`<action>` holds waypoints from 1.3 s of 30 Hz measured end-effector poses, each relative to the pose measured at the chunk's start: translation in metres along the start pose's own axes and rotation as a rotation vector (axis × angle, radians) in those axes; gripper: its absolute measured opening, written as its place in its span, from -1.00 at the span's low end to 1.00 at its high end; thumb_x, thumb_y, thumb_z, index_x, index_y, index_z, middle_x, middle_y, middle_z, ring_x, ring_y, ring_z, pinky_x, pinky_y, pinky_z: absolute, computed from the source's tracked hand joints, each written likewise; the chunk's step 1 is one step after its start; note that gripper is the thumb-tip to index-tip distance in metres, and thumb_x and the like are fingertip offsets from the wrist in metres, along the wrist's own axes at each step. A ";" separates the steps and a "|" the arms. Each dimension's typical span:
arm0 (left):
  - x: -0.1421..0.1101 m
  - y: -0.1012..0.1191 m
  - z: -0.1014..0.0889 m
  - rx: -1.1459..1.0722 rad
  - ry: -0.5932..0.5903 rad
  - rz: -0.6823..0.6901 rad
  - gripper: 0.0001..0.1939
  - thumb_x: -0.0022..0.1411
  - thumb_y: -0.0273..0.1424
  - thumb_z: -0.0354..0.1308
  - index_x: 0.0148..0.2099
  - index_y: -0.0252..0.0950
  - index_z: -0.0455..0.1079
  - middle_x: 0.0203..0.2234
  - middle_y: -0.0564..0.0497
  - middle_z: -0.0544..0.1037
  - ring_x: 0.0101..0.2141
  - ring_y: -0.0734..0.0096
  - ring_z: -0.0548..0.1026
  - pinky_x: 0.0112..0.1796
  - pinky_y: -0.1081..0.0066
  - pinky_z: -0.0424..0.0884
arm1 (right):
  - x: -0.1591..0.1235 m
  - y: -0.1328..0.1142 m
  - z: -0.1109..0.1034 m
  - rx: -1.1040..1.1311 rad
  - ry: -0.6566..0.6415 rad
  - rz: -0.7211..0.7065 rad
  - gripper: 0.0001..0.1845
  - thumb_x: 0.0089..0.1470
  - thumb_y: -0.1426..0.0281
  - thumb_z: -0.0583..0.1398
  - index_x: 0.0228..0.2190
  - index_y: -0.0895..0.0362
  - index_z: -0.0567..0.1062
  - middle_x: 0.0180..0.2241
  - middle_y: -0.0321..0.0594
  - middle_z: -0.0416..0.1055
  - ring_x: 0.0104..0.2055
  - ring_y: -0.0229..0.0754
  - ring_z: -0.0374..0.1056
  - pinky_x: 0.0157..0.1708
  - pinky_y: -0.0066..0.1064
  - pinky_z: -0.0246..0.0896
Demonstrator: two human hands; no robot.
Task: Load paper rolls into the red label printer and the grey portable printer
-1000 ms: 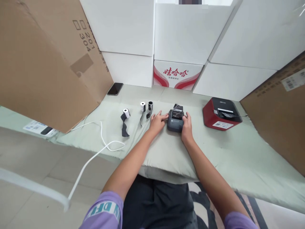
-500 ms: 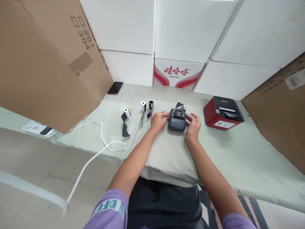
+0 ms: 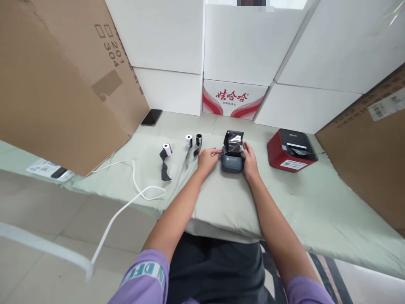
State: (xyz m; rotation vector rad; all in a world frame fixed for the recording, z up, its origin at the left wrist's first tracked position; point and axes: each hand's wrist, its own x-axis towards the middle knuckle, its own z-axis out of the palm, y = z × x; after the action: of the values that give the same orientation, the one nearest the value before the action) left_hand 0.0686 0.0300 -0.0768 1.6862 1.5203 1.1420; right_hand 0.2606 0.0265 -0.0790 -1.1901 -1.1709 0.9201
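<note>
A small dark grey portable label printer stands on the cloth-covered table in front of me, its lid raised at the back. Black film shows shiny in the open compartment. My left hand presses its fingertips to the printer's left side. Along the right side lie the fingers of my right hand, so the printer is held between both hands. Left of my left hand are a white-ended roll and a black-ended roll, both with dark strips trailing. Farther left lies another white-ended roll with black strip unwound.
A red and black printer stands to the right. A phone lies at the back left, and a white cable curls over the front edge. Cardboard boxes and white boxes wall the table in.
The grey printer's lid has swung up and back, exposing the film inside. My right hand has drawn in against the printer's side; my left hand stays at its left side.
</note>
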 end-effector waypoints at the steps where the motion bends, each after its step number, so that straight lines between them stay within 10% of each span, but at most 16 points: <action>1: 0.000 0.000 0.000 0.004 -0.001 -0.005 -0.65 0.19 -0.58 0.12 -0.16 -0.11 0.66 -0.17 0.06 0.71 0.09 0.30 0.56 0.25 0.26 0.28 | 0.003 0.002 -0.002 -0.028 -0.022 -0.006 -0.34 0.12 0.09 0.12 0.20 0.08 0.37 0.37 -0.07 0.20 0.42 -0.06 0.09 0.38 -0.12 -0.05; 11: 0.001 0.002 0.000 0.040 -0.019 -0.003 -0.69 0.20 -0.52 0.14 -0.13 -0.12 0.66 -0.13 0.03 0.70 0.10 0.33 0.55 0.23 0.29 0.28 | 0.005 -0.006 -0.014 -0.081 -0.108 -0.076 -0.52 0.02 -0.05 0.23 -0.54 0.11 0.56 0.23 -0.08 0.40 0.21 0.07 0.33 0.25 -0.08 0.13; 17: 0.000 0.005 -0.002 0.063 -0.048 -0.024 -0.71 0.23 -0.49 0.14 -0.11 -0.14 0.64 -0.10 0.02 0.69 0.11 0.32 0.54 0.24 0.25 0.26 | 0.004 -0.019 -0.016 -0.083 -0.020 -0.100 -0.38 0.18 -0.11 0.04 -0.54 0.08 0.58 0.05 -0.13 0.47 0.11 -0.05 0.32 0.13 -0.15 0.21; 22: 0.001 0.005 -0.002 0.067 -0.041 -0.020 -0.72 0.23 -0.47 0.15 -0.12 -0.13 0.65 -0.12 0.03 0.70 0.07 0.32 0.57 0.24 0.25 0.27 | 0.018 -0.034 -0.017 -0.636 -0.119 -0.153 -0.59 0.14 0.10 0.14 -0.34 0.07 0.70 -0.24 -0.14 0.38 -0.03 -0.03 0.28 0.18 -0.09 0.09; 29: 0.003 0.006 -0.002 0.075 -0.038 -0.026 -0.72 0.22 -0.47 0.15 -0.14 -0.13 0.66 -0.15 0.04 0.70 0.02 0.30 0.59 0.23 0.26 0.26 | 0.045 -0.059 0.007 -1.210 -0.343 0.105 -0.69 -0.11 0.24 0.41 -0.24 0.01 0.70 -0.14 0.05 0.37 0.07 0.24 0.22 0.06 0.05 0.16; 34: 0.003 0.007 -0.003 0.113 -0.043 -0.047 -0.72 0.23 -0.46 0.14 -0.14 -0.11 0.66 -0.15 0.05 0.70 0.03 0.30 0.58 0.25 0.27 0.23 | 0.058 -0.067 0.010 -1.253 -0.449 0.144 -0.65 -0.23 0.22 0.48 -0.32 0.04 0.65 -0.14 0.00 0.35 0.07 0.23 0.23 0.08 0.11 0.16; 39: 0.003 0.009 -0.003 0.148 -0.046 -0.067 -0.71 0.24 -0.43 0.14 -0.10 -0.09 0.65 -0.14 0.03 0.70 0.04 0.28 0.57 0.22 0.26 0.26 | 0.058 -0.086 -0.001 -0.961 -0.281 -0.005 -0.73 -0.23 0.38 0.43 -0.41 0.06 0.53 -0.28 -0.13 0.40 -0.08 0.08 0.30 0.07 0.03 0.18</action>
State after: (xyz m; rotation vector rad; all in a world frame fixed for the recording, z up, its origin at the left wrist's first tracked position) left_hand 0.0699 0.0311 -0.0672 1.7314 1.6544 0.9701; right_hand 0.2675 0.0673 0.0157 -1.8349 -1.9492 0.5060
